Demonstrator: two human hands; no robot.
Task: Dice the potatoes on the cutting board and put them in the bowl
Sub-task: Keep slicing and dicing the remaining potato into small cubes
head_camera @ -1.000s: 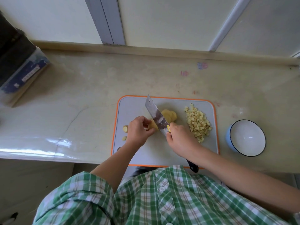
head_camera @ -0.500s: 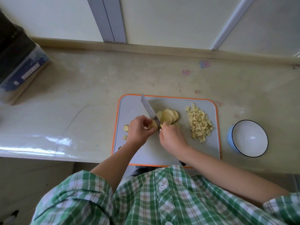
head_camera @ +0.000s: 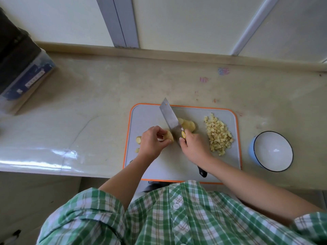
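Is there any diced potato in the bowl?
No, the bowl shows a bare white inside, and the diced potato lies heaped on the cutting board.

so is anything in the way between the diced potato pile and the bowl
Nothing visible. The diced potato pile lies on the right side of the cutting board, and the empty bowl stands on the countertop just right of it. Only the board's orange rim and bare countertop lie between them.
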